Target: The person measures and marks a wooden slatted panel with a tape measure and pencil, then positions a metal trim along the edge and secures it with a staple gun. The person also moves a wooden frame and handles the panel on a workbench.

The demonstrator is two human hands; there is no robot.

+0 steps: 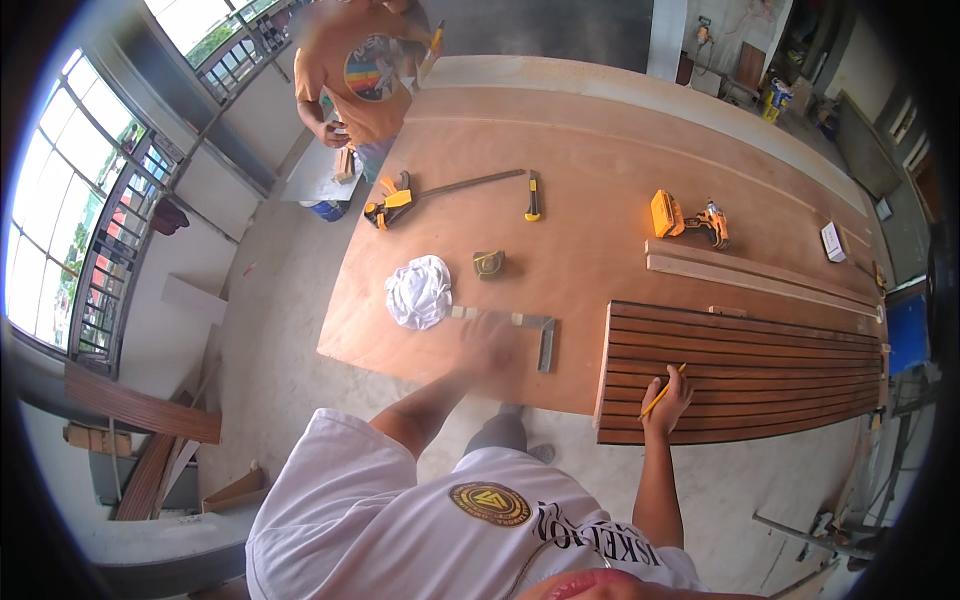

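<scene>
My right hand (pixel 670 400) is closed around a yellow pencil (pixel 655 402) and rests over the slatted wooden panel (pixel 750 365), which has dark grooves along its length. My left hand (pixel 487 350) is smeared by motion, so its fingers cannot be made out. It is over the blade of a try square (pixel 546 345), at the near edge of the large plywood sheet (pixel 580 250). Left of the square lies a crumpled white cloth (pixel 419 292). A tape measure (pixel 488 263) sits just beyond it.
Farther back are a bar clamp (pixel 396 200), a utility knife (pixel 533 196) and a yellow cordless drill (pixel 690 220). Wooden strips (pixel 760 275) lie beyond the panel. A co-worker in an orange shirt (pixel 355 75) stands at the far left corner. Offcut boards (pixel 145 400) lean at left.
</scene>
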